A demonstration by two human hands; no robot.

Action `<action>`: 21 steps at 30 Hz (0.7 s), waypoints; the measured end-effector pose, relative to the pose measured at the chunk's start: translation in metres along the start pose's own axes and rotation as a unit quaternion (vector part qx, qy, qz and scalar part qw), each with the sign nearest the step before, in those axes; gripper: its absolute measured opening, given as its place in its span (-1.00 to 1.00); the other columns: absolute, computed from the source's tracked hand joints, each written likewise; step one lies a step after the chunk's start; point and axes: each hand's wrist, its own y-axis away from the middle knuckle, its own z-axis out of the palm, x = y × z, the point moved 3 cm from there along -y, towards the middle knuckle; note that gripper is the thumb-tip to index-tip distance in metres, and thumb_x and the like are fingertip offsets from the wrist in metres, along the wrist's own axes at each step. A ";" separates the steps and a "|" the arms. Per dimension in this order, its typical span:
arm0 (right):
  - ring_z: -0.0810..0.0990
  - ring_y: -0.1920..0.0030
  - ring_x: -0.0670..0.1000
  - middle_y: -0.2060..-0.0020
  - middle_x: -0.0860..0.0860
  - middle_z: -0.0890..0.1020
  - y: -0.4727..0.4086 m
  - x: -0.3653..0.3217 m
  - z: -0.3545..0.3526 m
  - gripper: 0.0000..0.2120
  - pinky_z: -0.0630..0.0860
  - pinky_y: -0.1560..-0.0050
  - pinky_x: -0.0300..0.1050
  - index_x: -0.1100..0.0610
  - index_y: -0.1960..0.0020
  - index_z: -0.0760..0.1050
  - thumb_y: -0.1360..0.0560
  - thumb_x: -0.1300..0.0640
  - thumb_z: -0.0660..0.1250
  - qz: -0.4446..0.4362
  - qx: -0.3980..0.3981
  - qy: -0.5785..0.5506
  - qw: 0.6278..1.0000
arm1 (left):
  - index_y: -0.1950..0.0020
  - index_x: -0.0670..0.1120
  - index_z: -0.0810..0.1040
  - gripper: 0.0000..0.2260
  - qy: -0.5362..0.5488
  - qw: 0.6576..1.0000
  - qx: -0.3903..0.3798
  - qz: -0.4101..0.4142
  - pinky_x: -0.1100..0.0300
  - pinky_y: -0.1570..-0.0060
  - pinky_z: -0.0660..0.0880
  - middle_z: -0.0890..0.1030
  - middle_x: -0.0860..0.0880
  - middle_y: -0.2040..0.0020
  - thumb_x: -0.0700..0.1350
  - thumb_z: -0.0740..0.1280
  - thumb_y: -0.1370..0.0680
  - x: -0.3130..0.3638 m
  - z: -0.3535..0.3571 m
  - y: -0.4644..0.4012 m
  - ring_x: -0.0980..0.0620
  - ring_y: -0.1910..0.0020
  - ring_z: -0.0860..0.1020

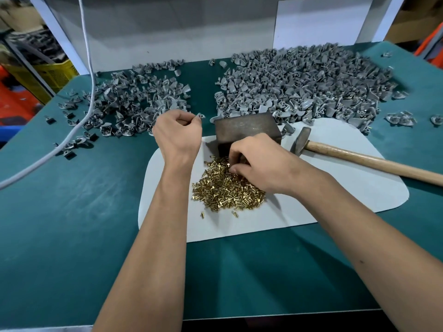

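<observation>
Left hand (177,137): fingers curled, pinching grey part (200,115), at 10 o'clock of metal block (247,129).
Right hand (256,164): thumb and fingertip pinch brass pin (229,165) at 12 o'clock edge of pin pile (223,190), just beside block.
Open room: mat (311,202), 3 o'clock of pile.

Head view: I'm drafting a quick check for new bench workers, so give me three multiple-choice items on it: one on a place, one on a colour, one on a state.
1. Where does the hammer lie?
A) on the left heap of grey parts
B) right of the metal block
C) at the table's near edge

2. What colour are the small pins heaped on the grey mat?
A) red
B) black
C) brass-gold

3. What is the left hand doing?
A) pinches a small grey part
B) lies flat on the table
C) grips the hammer

Answers:
1 B, as its head lies just beside the block's right side.
2 C, as the heap shines golden against the mat.
3 A, as the fingertips close on the part while the hammer lies untouched.
</observation>
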 end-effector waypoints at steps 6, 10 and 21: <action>0.63 0.40 -0.17 0.41 -0.12 0.64 -0.005 0.009 -0.009 -0.82 0.59 0.34 -0.19 -0.06 0.21 0.58 -0.47 0.10 0.55 0.000 0.022 -0.109 0.994 | 0.10 -0.19 0.64 -0.90 0.217 0.975 -0.037 -0.039 -0.06 0.00 0.69 0.68 -0.09 0.26 -0.36 0.46 -0.48 0.001 0.004 0.003 -0.05 0.26 0.72; 0.63 0.53 0.00 0.50 -0.05 0.63 -0.008 0.009 -0.008 -0.82 0.58 0.46 -0.09 0.00 0.23 0.60 -0.51 0.16 0.51 0.001 -0.010 -0.122 0.992 | -0.02 -0.23 0.66 -0.87 0.284 0.956 -0.065 -0.037 0.02 -0.02 0.68 0.66 -0.09 0.23 -0.39 0.46 -0.51 0.004 0.007 0.003 -0.04 0.23 0.70; 0.61 0.47 -0.04 0.38 -0.03 0.63 -0.005 0.021 -0.019 -0.88 0.46 0.50 -0.28 0.15 0.11 0.58 -0.48 0.24 0.53 -0.090 0.143 -0.263 0.950 | -0.06 -0.23 0.64 -0.83 0.368 0.912 -0.183 0.020 0.00 -0.07 0.64 0.67 -0.16 0.17 -0.38 0.48 -0.50 0.010 0.018 0.009 -0.16 0.11 0.69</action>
